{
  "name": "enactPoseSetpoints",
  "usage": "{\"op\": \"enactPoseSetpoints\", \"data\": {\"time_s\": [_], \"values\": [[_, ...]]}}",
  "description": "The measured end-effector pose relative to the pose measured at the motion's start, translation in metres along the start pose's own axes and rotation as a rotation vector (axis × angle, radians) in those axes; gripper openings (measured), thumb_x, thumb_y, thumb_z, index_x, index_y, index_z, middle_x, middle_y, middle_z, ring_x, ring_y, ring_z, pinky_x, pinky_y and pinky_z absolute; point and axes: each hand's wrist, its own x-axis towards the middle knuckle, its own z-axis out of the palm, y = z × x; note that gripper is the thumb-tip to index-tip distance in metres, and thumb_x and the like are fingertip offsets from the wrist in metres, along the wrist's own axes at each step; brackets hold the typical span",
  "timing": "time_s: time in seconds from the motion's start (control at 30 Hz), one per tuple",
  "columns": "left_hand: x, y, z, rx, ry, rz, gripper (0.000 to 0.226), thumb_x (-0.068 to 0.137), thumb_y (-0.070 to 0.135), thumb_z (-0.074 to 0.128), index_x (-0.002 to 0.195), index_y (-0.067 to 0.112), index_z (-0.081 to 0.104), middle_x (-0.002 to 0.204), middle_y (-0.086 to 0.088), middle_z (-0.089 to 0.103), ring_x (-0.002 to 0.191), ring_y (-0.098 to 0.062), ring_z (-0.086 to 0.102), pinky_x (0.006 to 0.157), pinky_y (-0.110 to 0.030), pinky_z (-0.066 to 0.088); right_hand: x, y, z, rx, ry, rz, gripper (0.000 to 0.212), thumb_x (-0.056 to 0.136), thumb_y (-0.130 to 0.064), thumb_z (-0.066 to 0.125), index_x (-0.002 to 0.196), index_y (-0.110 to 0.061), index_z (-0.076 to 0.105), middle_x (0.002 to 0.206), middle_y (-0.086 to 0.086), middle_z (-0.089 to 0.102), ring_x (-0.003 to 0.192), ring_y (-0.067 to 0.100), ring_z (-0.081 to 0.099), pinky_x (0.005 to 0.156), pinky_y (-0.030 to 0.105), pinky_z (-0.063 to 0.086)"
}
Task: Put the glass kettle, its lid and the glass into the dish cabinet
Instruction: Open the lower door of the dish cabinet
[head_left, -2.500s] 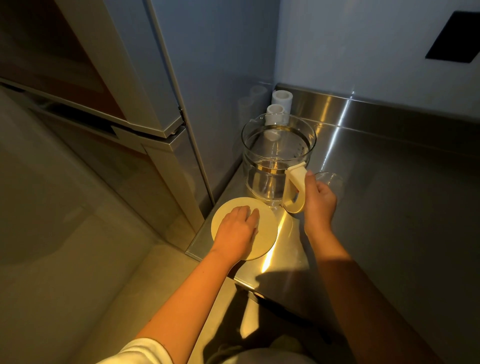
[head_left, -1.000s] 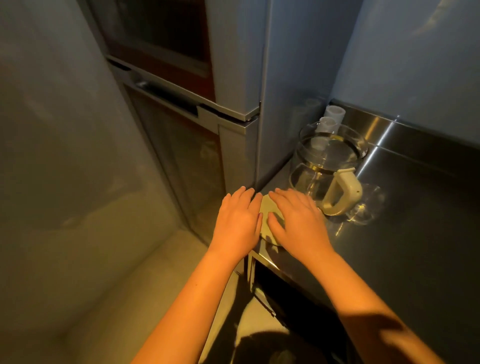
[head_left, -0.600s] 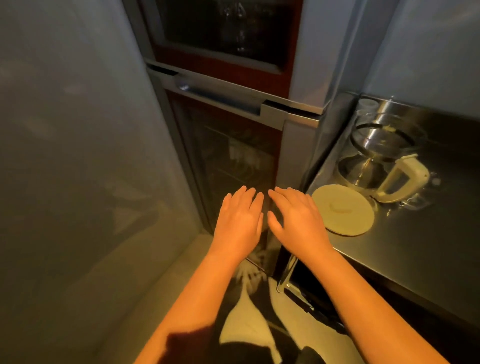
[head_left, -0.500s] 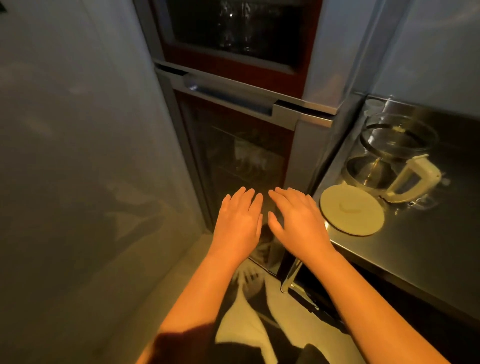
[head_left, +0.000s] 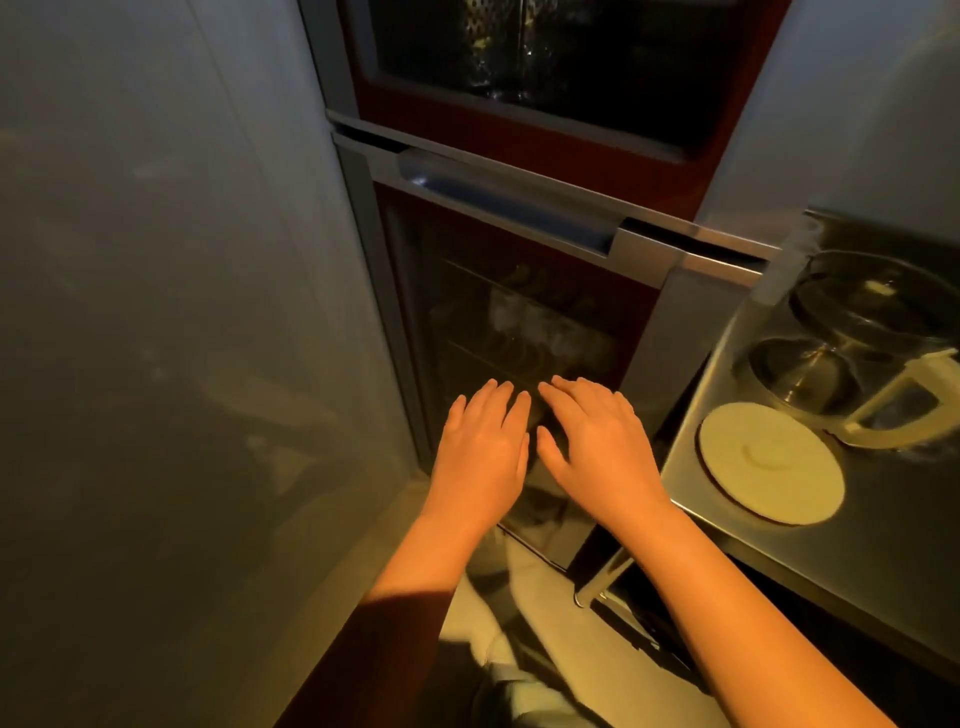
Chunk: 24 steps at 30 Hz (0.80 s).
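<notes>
The glass kettle (head_left: 852, 343) with a cream handle stands on the steel counter (head_left: 893, 561) at the right edge. Its round cream lid (head_left: 769, 462) lies flat on the counter in front of it. The glass is not visible. The dish cabinet (head_left: 519, 291) fills the middle, both dark glass doors closed, a long handle (head_left: 509, 202) across the lower door's top. My left hand (head_left: 480, 452) and my right hand (head_left: 597, 452) hover side by side, flat and empty, in front of the lower door, left of the lid.
A pale wall (head_left: 182, 312) runs down the left side. Dishes show dimly behind the lower door's glass (head_left: 540, 332). Below the counter's corner a metal leg (head_left: 602, 577) meets the light floor (head_left: 571, 649).
My hands let go of the lid and the kettle handle and came together, open. The view swung left from the counter to face the cabinet; kettle and lid stayed put.
</notes>
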Motion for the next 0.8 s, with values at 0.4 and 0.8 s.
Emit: {"op": "enactPoseSetpoints", "data": {"time_s": [0.4, 0.8], "values": [[0.097, -0.057, 0.018, 0.016, 0.062, 0.108, 0.046, 0.068, 0.012, 0.078, 0.111, 0.005, 0.065, 0.112, -0.015, 0.065, 0.109, -0.029, 0.061, 0.089, -0.047, 0.047, 0.103, 0.008, 0.019, 0.001, 0.179, 0.044, 0.045, 0.079, -0.020, 0.067, 0.122, -0.008, 0.058, 0.122, 0.012, 0.060, 0.115, 0.032, 0.054, 0.095, 0.050, 0.042], [0.148, -0.113, 0.031, -0.048, 0.069, 0.253, 0.048, 0.062, 0.011, 0.080, 0.108, 0.004, 0.067, 0.113, -0.018, 0.065, 0.109, -0.032, 0.060, 0.088, -0.051, 0.047, 0.145, -0.020, 0.040, -0.106, 0.233, 0.179, 0.048, 0.077, -0.020, 0.070, 0.122, -0.009, 0.058, 0.123, 0.013, 0.060, 0.116, 0.033, 0.054, 0.095, 0.052, 0.042]]}}
